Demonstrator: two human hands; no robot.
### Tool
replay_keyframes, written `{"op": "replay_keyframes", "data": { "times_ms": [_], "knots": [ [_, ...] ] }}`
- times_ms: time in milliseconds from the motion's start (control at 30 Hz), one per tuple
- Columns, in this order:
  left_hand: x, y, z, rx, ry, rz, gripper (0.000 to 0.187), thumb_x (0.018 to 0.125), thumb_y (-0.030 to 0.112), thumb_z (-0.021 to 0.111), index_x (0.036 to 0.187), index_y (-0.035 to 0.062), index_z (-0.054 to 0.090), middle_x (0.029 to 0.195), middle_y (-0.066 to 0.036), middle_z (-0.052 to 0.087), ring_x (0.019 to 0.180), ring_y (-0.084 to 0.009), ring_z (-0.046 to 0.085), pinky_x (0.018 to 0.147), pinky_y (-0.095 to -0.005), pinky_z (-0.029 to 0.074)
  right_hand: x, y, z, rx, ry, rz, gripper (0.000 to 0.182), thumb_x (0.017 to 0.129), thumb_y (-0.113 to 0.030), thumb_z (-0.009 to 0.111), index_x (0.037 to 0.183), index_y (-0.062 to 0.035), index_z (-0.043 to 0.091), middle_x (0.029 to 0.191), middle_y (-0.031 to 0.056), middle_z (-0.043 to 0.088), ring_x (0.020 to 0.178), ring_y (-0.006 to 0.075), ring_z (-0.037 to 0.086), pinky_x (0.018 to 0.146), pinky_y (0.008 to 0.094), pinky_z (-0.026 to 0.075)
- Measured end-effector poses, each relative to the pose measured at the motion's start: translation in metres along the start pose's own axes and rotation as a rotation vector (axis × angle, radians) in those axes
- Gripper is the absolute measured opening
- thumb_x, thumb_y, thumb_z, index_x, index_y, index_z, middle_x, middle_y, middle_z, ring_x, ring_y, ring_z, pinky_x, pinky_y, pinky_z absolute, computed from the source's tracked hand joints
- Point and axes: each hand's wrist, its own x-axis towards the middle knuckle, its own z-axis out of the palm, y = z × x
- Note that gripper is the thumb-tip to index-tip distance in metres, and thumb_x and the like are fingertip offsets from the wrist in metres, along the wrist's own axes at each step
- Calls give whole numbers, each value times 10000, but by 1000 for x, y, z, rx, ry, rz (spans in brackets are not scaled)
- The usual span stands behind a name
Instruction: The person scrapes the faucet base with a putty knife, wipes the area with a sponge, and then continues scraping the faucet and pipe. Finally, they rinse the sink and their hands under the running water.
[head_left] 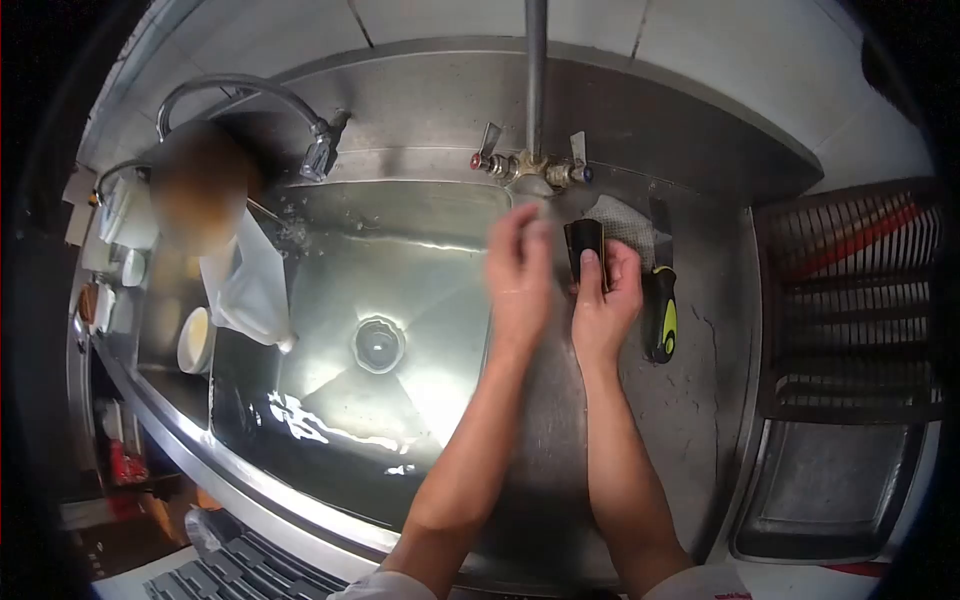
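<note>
My right hand [607,305] grips a black, roughly rectangular block [585,245] with a thin yellowish edge, the thumb pressed on its face. To its left my left hand [520,275] is raised beside the sink basin, smeared by motion. Its fingers look apart and nothing shows in them. Just behind the block lies a grey textured cloth or pad [625,225] on the metal counter. A scraper with a black and lime-green handle [663,318] rests right of my right hand, its flat blade pointing to the back.
Water stands in the steel sink basin [320,240] around a round drain [380,345]. Taps [530,170] with a vertical pipe rise behind. A white translucent container [250,285] and bowl [194,340] stand left. On the right are a brown slatted rack [850,300] and metal tray [830,485].
</note>
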Motion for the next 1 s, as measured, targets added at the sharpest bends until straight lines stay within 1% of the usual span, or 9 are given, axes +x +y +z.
{"op": "replay_keyframes", "data": {
  "times_ms": [133,200,333,433,533,633,667,800,1000],
  "knots": [
    [22,-41,-106,503,317,130,186,922,120,598,1055,-1,646,948,-65,657,853,-128,563,772,-269,453,0,2,0,127,34,162,173,944,-75,616,1068,31,558,887,114,663,707,154,638,564,298,501],
    [33,-52,-135,517,420,41,142,908,106,588,999,13,645,920,-66,653,833,-155,574,749,-289,465,0,2,2,112,30,175,165,940,-76,613,1055,29,556,887,125,663,708,183,650,591,319,510],
    [60,-9,-80,190,94,-74,176,910,166,593,1027,60,671,931,-85,688,806,-211,634,690,-334,497,3,12,1,7,13,48,151,965,-62,586,1067,35,530,907,103,642,644,116,610,546,253,516],
    [85,21,-37,-50,-134,-186,202,912,211,596,1048,95,691,939,-99,715,786,-253,679,646,-368,520,5,15,0,25,8,26,158,958,-58,589,1073,34,533,903,105,646,647,120,620,546,254,517],
    [102,26,-21,929,-82,449,149,917,174,569,998,85,656,846,-170,711,808,-345,695,680,-403,545,6,15,-1,8,2,37,173,963,-75,587,1084,36,532,904,110,647,650,129,630,548,261,520],
    [87,28,-4,1327,-251,325,409,923,267,597,1294,96,615,874,-212,713,813,-401,699,729,-481,550,7,4,-2,28,21,124,178,945,-93,590,1071,26,547,910,170,672,781,292,675,702,398,524],
    [76,29,6,1443,-280,268,501,923,272,590,1397,125,519,846,-221,707,802,-422,687,703,-496,546,7,-1,-3,69,19,171,176,952,-94,582,1075,26,545,915,169,672,770,281,677,684,388,529],
    [58,7,8,1418,-268,267,620,899,234,573,1486,164,387,911,-215,700,777,-421,674,682,-531,531,9,-19,-5,159,10,264,178,972,-102,561,1090,29,534,926,169,671,730,239,683,621,347,546],
    [65,21,-1,1323,-331,492,505,904,186,562,1403,138,503,1005,-170,667,828,-408,668,707,-511,532,9,-9,-2,136,4,200,227,986,-126,560,1130,47,530,981,144,654,698,179,655,595,304,566]
  ]
}}
